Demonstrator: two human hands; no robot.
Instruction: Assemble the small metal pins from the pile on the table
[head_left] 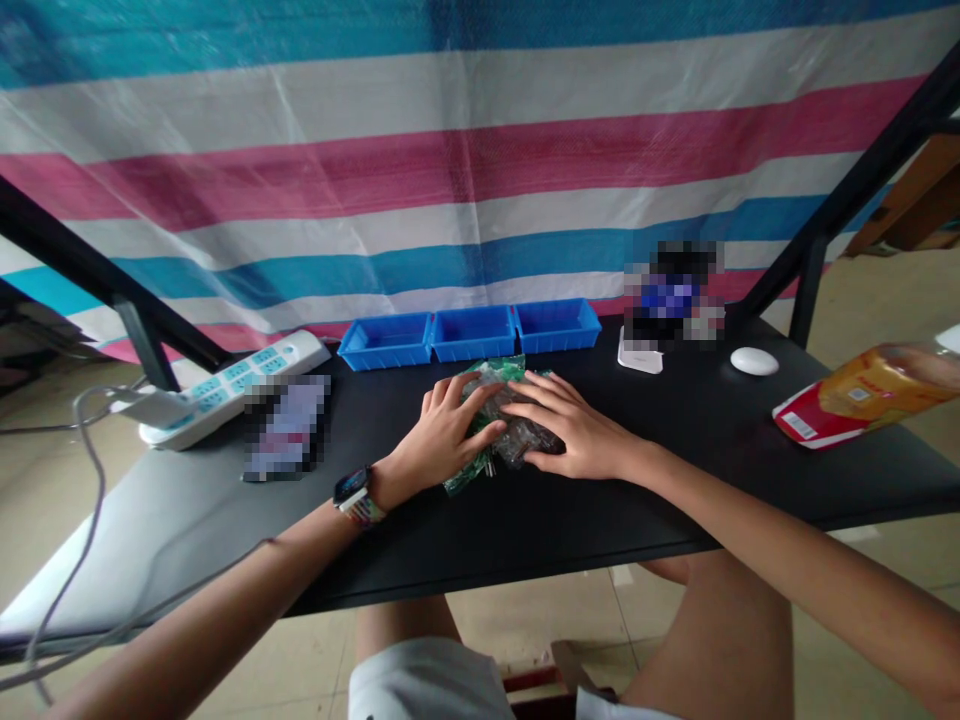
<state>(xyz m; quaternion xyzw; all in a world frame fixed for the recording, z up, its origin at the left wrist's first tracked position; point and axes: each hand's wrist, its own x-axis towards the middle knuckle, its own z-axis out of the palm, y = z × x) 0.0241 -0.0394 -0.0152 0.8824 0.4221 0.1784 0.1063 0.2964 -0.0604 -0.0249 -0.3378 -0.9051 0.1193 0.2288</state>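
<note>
- Plastic packaging point(517, 438), clear, crinkled and shiny with green-printed parts, lay in an irregular heap mid-worktop point(570, 520), just nearer me than three blue trays point(472, 332); something dark showed through it.
- Green film showed at its far edge and its near-left corner, so the heap seemed to slant from far right to near left; my hands covered too much for me to tell its full long axis.
- My left hand point(448, 425) lay over its left side, palm down, fingers spread, not clenched.
- My right hand point(574, 425) spanned its right side, fingers splayed; I could not tell whether any fingertip pinched the film.
- Smooth, matte and black, the worktop contrasted with the ribbed, rectangular trays and the creased, striped sheet point(375, 200) behind.
</note>
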